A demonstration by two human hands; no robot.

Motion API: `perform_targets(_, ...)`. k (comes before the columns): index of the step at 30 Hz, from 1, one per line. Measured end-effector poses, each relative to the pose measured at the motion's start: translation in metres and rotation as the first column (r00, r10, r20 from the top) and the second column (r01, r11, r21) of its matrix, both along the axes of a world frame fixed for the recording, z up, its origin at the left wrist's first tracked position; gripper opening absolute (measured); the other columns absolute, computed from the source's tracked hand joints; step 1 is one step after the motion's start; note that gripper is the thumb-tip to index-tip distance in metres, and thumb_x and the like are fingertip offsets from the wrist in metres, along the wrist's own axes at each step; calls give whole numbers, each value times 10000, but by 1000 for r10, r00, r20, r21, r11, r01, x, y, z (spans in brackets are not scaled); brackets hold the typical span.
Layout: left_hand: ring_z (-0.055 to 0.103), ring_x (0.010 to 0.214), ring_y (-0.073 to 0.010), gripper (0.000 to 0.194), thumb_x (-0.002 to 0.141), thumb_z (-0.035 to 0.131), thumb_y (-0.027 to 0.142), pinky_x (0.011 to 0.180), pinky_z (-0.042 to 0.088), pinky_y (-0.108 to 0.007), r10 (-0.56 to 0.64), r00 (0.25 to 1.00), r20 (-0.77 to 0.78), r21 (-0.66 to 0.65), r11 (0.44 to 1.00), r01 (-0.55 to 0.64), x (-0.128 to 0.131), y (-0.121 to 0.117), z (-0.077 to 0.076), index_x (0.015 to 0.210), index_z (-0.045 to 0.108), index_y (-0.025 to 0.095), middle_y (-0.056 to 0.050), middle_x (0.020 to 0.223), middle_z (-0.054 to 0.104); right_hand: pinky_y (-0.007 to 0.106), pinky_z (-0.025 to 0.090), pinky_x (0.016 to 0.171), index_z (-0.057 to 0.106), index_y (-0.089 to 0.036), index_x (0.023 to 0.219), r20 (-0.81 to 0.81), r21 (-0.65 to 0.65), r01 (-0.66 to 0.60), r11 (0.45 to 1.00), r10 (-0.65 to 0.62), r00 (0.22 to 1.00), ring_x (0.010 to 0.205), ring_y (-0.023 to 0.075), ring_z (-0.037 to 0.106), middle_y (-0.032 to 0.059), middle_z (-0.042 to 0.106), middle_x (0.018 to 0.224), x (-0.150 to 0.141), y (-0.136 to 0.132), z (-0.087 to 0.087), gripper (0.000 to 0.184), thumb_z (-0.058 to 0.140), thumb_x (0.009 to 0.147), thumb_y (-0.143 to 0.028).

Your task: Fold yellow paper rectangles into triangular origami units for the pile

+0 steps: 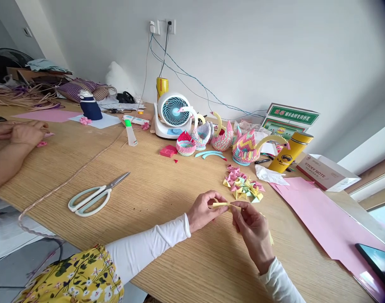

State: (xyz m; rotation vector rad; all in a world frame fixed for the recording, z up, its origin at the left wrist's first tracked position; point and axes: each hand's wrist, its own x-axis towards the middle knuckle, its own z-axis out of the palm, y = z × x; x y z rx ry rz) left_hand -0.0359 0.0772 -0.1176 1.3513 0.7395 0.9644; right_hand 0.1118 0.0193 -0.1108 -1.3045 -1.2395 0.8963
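A small strip of yellow paper (220, 205) is stretched between my two hands above the wooden table. My left hand (207, 210) pinches its left part between thumb and fingers. Thumb and fingers of my right hand (251, 227) close on the right end. More yellow paper (270, 237) shows partly behind my right hand, mostly hidden by it. Just beyond my hands lies a pile of folded paper triangles (244, 185) in pink, yellow and pale green.
Scissors (99, 195) lie left of my arm. Folded-paper swans (245, 148), a white fan (173, 115) and a yellow bottle (290, 152) stand behind. Pink paper sheets (318, 210) and a phone (378, 261) lie right. A co-worker's hands (27, 132) work at far left.
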Motion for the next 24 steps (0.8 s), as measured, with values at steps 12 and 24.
perform_targets(12,568,462,-44,384,723,687,478,362,370,-138,-151,957,248,-425,871,248,-5,5,2,796,645,103,-92,924,688,287,511,759,713,-254,920,529,442,-119,889,-152,835,879,196,649,66,687,975,12,1,-6,191,534,863,-219)
perform_targets(24,614,464,-97,399,763,637,489,431,443,-187,-147,987,56,-131,979,154,-4,-3,7,842,674,100,-118,882,717,313,496,655,713,-219,782,196,220,15,975,-60,979,729,197,606,79,672,928,10,1,2,181,658,784,-392)
